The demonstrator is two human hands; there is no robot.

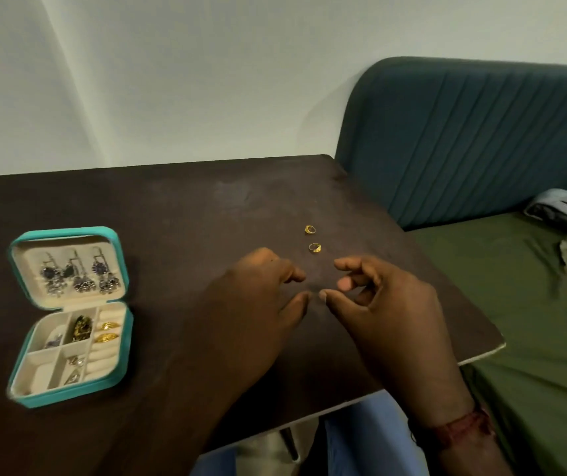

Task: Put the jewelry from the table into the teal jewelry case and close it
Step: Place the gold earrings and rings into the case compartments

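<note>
The table (206, 207) is a dark wood-look board, matt and faintly scuffed. The case (69, 396) has a smooth teal shell, leather-like, with little sheen. Its lining (39, 376) is cream and looks soft and velvety. The far ring (310, 229) and near ring (314, 248) are glossy yellow metal. The earrings (81, 274) are dull silvery metal with dark stones. The sofa (464, 139) is ribbed teal cloth. The sheet (516, 304) is matt green cloth.

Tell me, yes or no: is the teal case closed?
No, the teal case lies open, with earrings hanging inside its lid.
</note>
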